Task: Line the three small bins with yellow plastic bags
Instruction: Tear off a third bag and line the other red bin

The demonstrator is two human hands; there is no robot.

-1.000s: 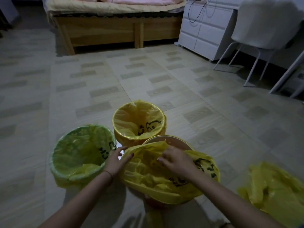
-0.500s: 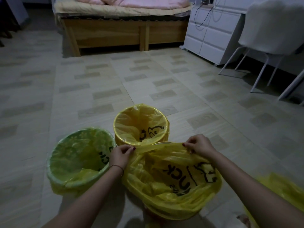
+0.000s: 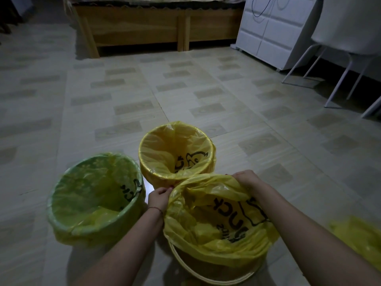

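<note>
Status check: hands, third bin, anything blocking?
Left hand and right hand pinch the bag mouth. Third bin half lined; near rim bare. Nothing blocking.

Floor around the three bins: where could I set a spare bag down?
Bare floor lies between the yellow bin and bed frame, and left of the green bin. The bins crowd together; loose bags fill the right.

A wooden bed frame (image 3: 144, 27) stands at the far side of the tiled floor (image 3: 185, 96). To the right is a white cabinet (image 3: 274, 36) with a dark cord (image 3: 260, 11) hanging down its front. A white chair (image 3: 346, 27) on thin legs stands just beside it.
</note>
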